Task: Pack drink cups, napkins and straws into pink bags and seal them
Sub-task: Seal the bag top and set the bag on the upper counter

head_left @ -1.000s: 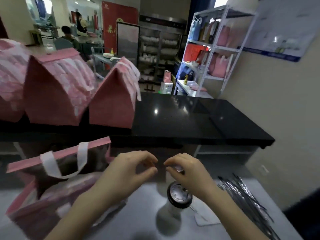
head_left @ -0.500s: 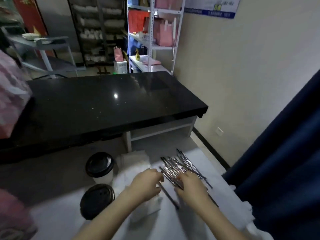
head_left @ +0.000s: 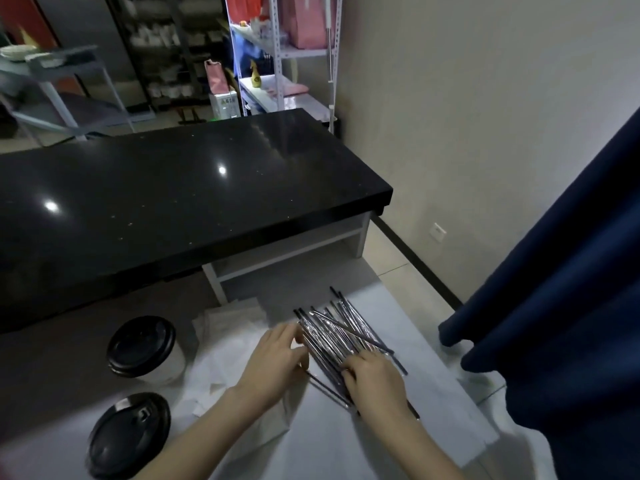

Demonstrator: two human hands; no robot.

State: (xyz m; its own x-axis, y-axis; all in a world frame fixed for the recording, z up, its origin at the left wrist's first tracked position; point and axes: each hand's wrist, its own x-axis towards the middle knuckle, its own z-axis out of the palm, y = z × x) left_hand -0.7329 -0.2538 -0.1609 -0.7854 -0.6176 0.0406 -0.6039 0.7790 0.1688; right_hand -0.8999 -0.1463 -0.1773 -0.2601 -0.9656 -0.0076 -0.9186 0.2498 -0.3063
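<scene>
Two lidded cups (head_left: 143, 346); both hands (head_left: 277, 362) on many wrapped straws (head_left: 341, 336)

Cups (head_left: 140, 375) left – napkins (head_left: 228, 344) between – straws (head_left: 337, 336) right

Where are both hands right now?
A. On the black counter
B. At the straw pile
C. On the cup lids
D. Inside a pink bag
B: the left hand and right hand both rest on the straws, right of the two lidded cups.
</scene>
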